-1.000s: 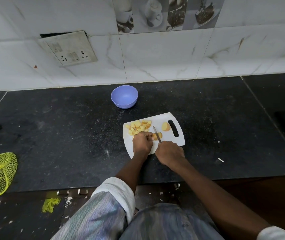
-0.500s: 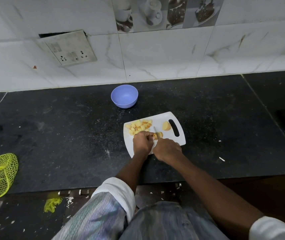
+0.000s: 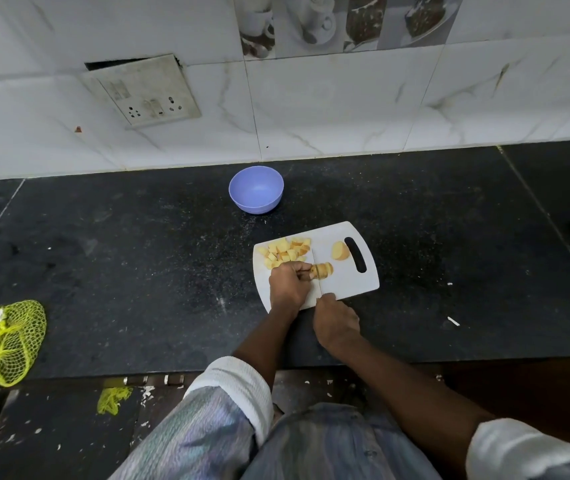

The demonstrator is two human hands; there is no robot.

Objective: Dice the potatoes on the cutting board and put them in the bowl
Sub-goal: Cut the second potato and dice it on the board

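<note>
Two hands work over the white cutting board on the black counter. We see the left hand resting knuckles-up on the board, its fingers curled round the near end of a potato piece to pin it down. The right hand sits just off the board's near edge, fingers closed round the handle of a knife, whose thin blade runs away from us across the piece.

That piece looks partly sliced, pale yellow with brownish edges. A heap of diced potato lies at the board's far left corner, and a rounded potato half sits just beside the handle slot. The lilac bowl stands beyond the board.

The knife handle is hidden inside our right fist, and the blade shows only as a faint line.
</note>
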